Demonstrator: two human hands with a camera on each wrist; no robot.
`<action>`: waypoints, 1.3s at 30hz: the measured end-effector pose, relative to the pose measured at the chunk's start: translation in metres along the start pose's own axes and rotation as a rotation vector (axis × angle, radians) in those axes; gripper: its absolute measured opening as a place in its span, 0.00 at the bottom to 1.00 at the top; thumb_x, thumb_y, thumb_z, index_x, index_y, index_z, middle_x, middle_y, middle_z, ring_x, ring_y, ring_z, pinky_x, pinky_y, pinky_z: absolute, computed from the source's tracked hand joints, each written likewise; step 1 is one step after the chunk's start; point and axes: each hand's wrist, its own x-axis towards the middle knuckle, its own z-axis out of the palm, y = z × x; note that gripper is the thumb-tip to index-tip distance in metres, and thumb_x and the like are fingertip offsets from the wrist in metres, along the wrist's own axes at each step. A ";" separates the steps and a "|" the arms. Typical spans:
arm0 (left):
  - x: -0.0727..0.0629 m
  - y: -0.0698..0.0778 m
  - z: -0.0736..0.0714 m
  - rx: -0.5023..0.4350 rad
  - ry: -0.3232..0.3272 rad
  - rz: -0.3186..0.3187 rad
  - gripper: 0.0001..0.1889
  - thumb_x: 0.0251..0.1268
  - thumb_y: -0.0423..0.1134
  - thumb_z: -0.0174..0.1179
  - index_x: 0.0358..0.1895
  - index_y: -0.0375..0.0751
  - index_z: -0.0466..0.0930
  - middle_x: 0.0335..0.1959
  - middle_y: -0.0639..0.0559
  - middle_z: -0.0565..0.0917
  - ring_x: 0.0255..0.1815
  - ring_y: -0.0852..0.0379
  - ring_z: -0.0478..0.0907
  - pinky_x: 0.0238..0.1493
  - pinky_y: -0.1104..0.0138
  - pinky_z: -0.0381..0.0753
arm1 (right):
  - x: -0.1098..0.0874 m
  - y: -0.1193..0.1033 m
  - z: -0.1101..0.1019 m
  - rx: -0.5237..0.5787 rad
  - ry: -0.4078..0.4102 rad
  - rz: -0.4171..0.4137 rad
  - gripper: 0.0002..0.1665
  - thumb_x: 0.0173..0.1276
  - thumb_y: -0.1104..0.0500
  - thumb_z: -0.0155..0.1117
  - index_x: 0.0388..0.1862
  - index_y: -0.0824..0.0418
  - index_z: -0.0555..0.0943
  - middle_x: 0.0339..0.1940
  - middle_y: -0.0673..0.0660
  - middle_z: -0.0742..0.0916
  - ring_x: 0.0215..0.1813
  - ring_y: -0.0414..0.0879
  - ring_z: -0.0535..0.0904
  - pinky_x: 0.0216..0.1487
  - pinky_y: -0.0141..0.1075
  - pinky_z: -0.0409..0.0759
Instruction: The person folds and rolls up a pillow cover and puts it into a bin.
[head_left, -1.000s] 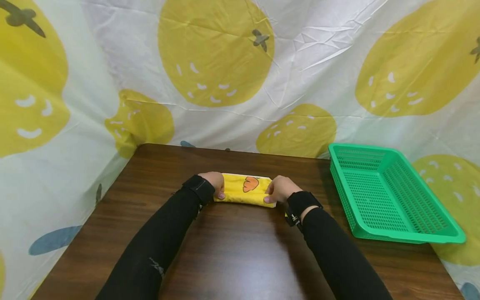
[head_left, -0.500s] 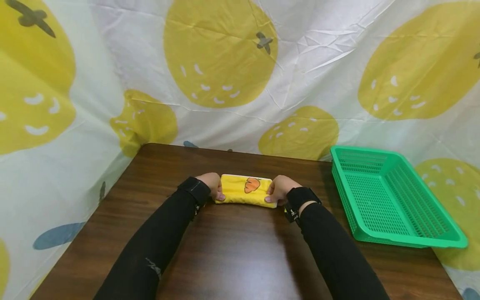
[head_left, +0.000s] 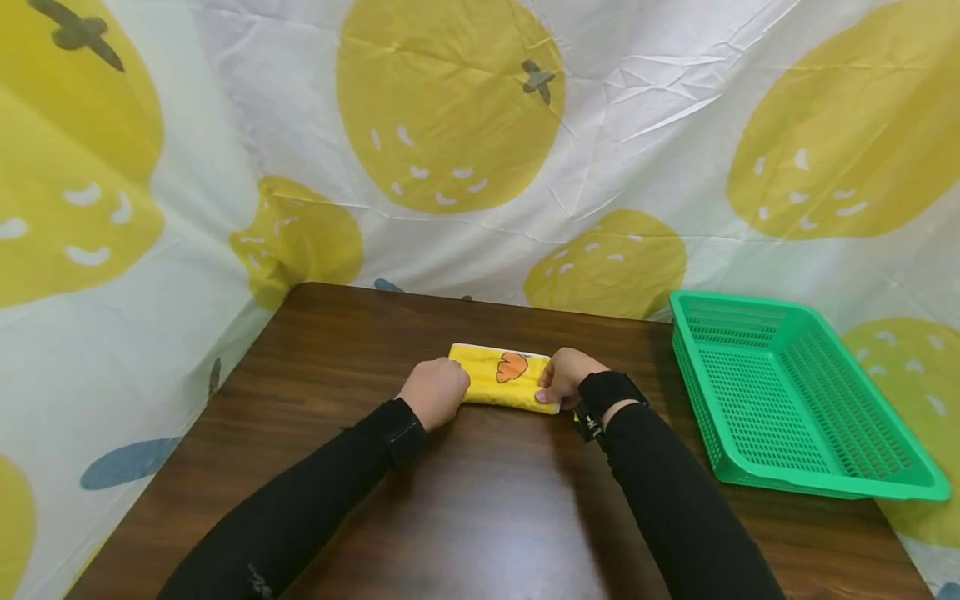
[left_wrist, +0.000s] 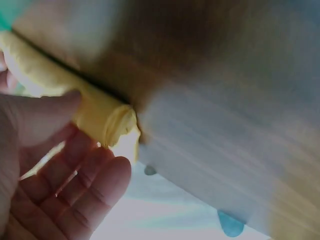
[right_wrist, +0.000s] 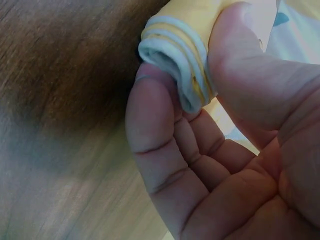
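Note:
A yellow towel (head_left: pixel 487 379) with white edging and an orange carrot-like print lies rolled into a flat bundle on the table. My left hand (head_left: pixel 435 393) is at its left end; in the left wrist view the thumb (left_wrist: pixel 55 107) lies on the roll (left_wrist: pixel 92 112) and the fingers bend beneath it. At the right end, my right hand (head_left: pixel 567 377) grips the towel. The right wrist view shows the layered, rolled edge (right_wrist: pixel 175 60) there, pinched between thumb (right_wrist: pixel 240 55) and curled fingers. Part of the left end is hidden behind the left hand in the head view.
A green plastic basket (head_left: pixel 832 483) with slotted walls stands at the right side of the brown wooden table (head_left: pixel 495 508). A white curtain (head_left: pixel 465 250) with yellow fruit prints hangs close behind the table and along its left side.
My left hand has turned and come nearer to me at the towel's left end, baring its upper left corner. The right hand keeps its grip. The head view has shifted slightly.

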 end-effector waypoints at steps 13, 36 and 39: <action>-0.007 0.019 0.002 0.072 0.072 0.062 0.07 0.75 0.32 0.65 0.37 0.39 0.93 0.31 0.46 0.90 0.31 0.51 0.87 0.38 0.57 0.89 | -0.011 -0.008 -0.002 -0.166 0.060 -0.050 0.16 0.72 0.55 0.76 0.51 0.64 0.91 0.50 0.60 0.91 0.36 0.47 0.87 0.37 0.33 0.85; 0.009 -0.005 0.026 -0.055 0.102 -0.026 0.09 0.61 0.43 0.79 0.28 0.44 0.92 0.26 0.51 0.87 0.36 0.48 0.79 0.39 0.54 0.84 | -0.008 -0.005 0.003 -0.091 0.070 -0.042 0.10 0.69 0.56 0.78 0.42 0.60 0.87 0.40 0.54 0.87 0.33 0.45 0.84 0.35 0.34 0.83; 0.013 -0.005 0.026 -0.086 0.085 -0.028 0.09 0.62 0.40 0.78 0.28 0.42 0.90 0.27 0.49 0.86 0.38 0.46 0.81 0.43 0.51 0.86 | -0.007 -0.003 0.007 -0.155 0.126 -0.085 0.10 0.67 0.55 0.80 0.41 0.57 0.86 0.38 0.53 0.87 0.36 0.47 0.80 0.40 0.36 0.78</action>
